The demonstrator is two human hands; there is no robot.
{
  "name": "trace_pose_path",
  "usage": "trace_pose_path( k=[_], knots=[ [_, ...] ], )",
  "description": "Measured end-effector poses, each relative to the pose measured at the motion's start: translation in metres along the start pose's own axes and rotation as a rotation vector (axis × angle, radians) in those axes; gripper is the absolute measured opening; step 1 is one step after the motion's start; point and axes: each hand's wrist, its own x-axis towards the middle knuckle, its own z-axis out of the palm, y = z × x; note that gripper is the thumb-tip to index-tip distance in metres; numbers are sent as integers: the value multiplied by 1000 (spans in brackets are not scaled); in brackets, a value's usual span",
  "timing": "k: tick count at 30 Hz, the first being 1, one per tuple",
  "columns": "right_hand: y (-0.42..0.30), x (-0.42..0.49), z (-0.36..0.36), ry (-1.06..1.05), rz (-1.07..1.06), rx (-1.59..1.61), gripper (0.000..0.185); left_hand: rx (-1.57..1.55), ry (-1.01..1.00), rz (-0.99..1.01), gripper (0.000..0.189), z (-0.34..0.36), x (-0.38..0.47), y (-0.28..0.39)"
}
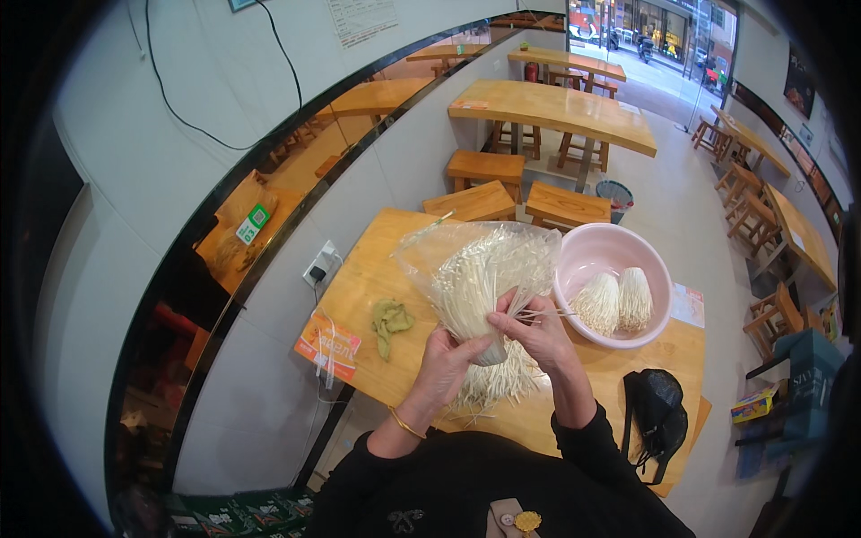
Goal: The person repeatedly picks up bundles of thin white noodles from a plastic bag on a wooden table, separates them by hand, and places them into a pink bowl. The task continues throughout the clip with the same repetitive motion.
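My left hand [445, 360] grips a bundle of enoki mushrooms [467, 296] near its lower end. With thumb and fingers, my right hand [541, 333] pinches a few thin strands at the bundle's right side. A clear plastic bag [417, 252] with more pale strands showing through it lies just beyond; how far the bundle sits inside the bag I cannot tell. Under my hands, loose enoki stems [494, 390] are heaped on the wooden table [377, 269]. To the right stands a pink plastic basin [585, 245] holding two enoki clumps [615, 302].
A crumpled greenish cloth [390, 324] and an orange printed card [329, 346] lie at the left, beside a wall socket with a plug [319, 270]. A black bag [656, 417] rests at the right. Wooden stools [481, 202] and a bin [615, 195] stand beyond the table.
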Motion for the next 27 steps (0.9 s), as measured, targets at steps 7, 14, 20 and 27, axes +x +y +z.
trace_pose_path(
  k=[7, 14, 20, 27],
  knots=[
    [3, -3, 0, 29, -1, 102, 10, -26, -26, -43, 42, -3, -1, 3],
    [6, -7, -21, 123, -121, 191, 9, -82, 105, -35, 38, -10, 2, 1],
    [61, -16, -69, 118, 174, -13, 12, -52, 155, 7, 41, -32, 1, 5],
    [120, -21, -53, 198, 512, -700, 39, -71, -19, -41, 45, -22, -1, 14]
  ],
)
